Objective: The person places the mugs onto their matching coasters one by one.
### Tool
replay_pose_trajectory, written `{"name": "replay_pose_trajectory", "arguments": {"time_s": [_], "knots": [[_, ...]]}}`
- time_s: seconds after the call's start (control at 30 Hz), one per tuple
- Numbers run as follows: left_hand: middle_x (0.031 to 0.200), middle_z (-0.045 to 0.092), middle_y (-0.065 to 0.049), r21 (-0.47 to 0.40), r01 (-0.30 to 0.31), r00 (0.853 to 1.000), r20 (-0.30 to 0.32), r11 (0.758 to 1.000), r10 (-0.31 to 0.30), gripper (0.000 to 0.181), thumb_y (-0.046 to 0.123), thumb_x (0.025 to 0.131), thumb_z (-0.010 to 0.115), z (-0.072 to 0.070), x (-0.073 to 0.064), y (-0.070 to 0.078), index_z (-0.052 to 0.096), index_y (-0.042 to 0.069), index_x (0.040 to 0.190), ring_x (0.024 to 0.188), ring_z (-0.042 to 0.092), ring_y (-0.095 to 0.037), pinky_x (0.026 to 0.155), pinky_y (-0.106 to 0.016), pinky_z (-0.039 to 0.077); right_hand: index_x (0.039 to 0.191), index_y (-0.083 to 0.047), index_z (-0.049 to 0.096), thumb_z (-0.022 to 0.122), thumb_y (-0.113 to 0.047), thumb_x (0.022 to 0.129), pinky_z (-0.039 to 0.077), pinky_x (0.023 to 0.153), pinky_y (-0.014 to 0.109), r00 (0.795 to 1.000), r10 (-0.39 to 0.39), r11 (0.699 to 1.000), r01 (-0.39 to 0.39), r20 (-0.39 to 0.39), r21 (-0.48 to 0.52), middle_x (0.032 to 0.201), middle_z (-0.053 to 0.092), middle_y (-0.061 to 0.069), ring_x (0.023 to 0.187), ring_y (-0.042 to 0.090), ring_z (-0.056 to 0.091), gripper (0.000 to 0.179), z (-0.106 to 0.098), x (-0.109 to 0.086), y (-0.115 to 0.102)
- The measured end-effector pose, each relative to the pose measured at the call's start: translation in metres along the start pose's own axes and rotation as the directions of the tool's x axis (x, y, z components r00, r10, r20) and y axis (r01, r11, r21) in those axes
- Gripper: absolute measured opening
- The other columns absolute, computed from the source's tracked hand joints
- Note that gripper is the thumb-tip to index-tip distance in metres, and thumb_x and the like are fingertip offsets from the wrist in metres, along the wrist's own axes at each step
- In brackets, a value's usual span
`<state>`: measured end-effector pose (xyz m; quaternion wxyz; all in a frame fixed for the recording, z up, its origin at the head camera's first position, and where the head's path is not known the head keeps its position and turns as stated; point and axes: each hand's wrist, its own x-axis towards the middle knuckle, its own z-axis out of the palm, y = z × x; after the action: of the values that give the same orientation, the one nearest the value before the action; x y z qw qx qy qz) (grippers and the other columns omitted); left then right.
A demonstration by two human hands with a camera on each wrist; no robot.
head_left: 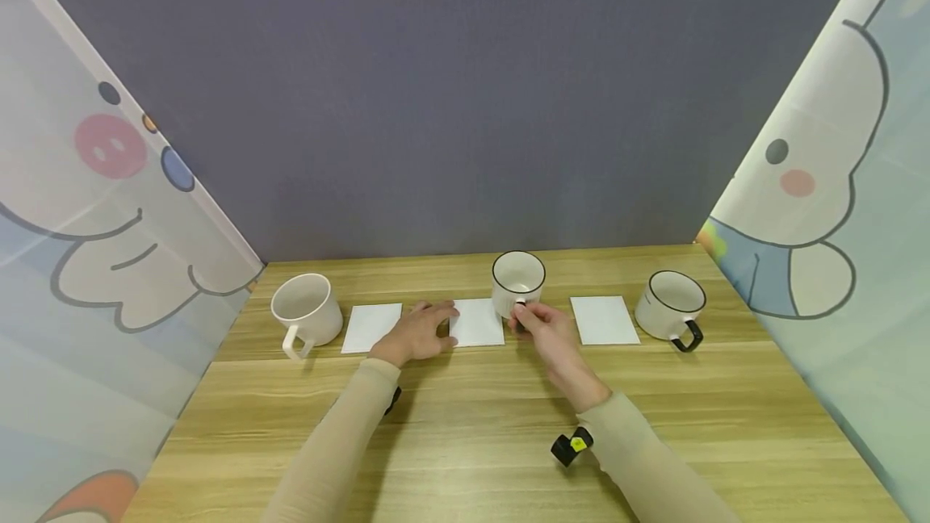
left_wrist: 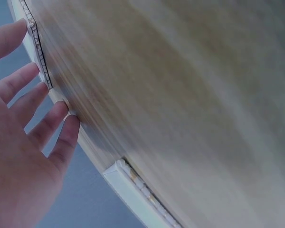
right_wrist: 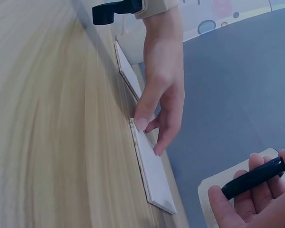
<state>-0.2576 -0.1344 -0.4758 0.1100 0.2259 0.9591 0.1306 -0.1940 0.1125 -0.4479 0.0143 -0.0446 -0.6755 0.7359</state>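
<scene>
My right hand point(head_left: 550, 339) grips the black handle point(right_wrist: 254, 178) of a white mug point(head_left: 517, 274) with a dark rim. In the head view this mug stands just beyond the right edge of the middle white square card point(head_left: 477, 323). My left hand point(head_left: 416, 335) rests with spread, relaxed fingers at the left edge of that card, thumb and fingertips touching it. Its wrist lies near the left white card point(head_left: 369, 329), partly covering its right side. In the left wrist view, the fingers point(left_wrist: 54, 126) are apart with nothing held between them.
A plain white mug point(head_left: 308, 309) stands at the far left, its handle toward me. Another dark-rimmed white mug point(head_left: 670, 305) with a black handle stands at the right, beside a third white card point(head_left: 605, 320). Behind the wooden table point(head_left: 465, 442) rises a grey panel point(head_left: 465, 103).
</scene>
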Motion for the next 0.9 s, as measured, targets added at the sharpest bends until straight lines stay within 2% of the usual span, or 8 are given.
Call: {"name": "replay_pose_trajectory", "arguments": {"time_s": [0.23,0.4,0.63,0.8,0.9], "knots": [[0.162,0.037,0.003,-0.006,-0.003,1.0,0.0,1.0,0.003,0.055,0.04,0.097,0.068,0.0,0.0,0.001,0.053,0.022,0.147,0.145,0.036,-0.035,0.116,-0.064,0.024,0.1,0.011,0.069,0.064,-0.009,0.1,0.056,0.09,0.049,1.0,0.014,1.0,-0.014,0.013,0.012,0.086,0.069,0.007,0.084,0.017,0.065,0.021,0.006,0.0,-0.003],[0.162,0.036,0.004,-0.012,0.01,1.0,0.003,1.0,-0.01,0.056,0.041,0.097,0.068,0.0,0.001,0.001,0.052,0.023,0.148,0.144,0.036,-0.029,0.115,-0.063,0.027,0.101,0.013,0.068,0.065,-0.011,0.101,0.057,0.086,0.043,1.0,0.015,1.0,-0.015,0.023,0.007,0.086,0.07,0.008,0.085,0.017,0.065,0.025,0.012,0.0,-0.003],[0.162,0.036,0.004,-0.012,0.012,1.0,0.005,1.0,-0.012,0.056,0.041,0.097,0.067,0.0,0.002,0.001,0.052,0.023,0.148,0.144,0.036,-0.027,0.115,-0.062,0.028,0.099,0.014,0.067,0.064,-0.009,0.1,0.056,0.087,0.047,1.0,0.016,1.0,-0.017,0.022,0.024,0.083,0.069,0.006,0.081,0.016,0.064,0.023,0.022,0.001,-0.001],[0.162,0.037,0.003,-0.009,0.014,1.0,0.006,1.0,-0.014,0.056,0.041,0.097,0.068,0.0,0.001,0.0,0.052,0.023,0.148,0.143,0.037,-0.028,0.114,-0.063,0.028,0.097,0.013,0.068,0.066,-0.011,0.1,0.056,0.08,0.033,0.999,0.023,0.999,-0.024,0.024,0.027,0.082,0.069,0.006,0.08,0.016,0.062,0.024,0.029,0.002,0.001],[0.162,0.038,0.003,-0.007,0.012,1.0,0.001,1.0,-0.012,0.056,0.042,0.097,0.068,0.001,0.001,-0.001,0.052,0.023,0.148,0.143,0.037,-0.028,0.114,-0.064,0.027,0.096,0.012,0.067,0.066,-0.011,0.1,0.056,0.077,0.03,0.999,0.024,0.999,-0.024,0.028,0.034,0.082,0.069,0.006,0.081,0.015,0.062,0.023,0.032,0.003,0.001]]}}
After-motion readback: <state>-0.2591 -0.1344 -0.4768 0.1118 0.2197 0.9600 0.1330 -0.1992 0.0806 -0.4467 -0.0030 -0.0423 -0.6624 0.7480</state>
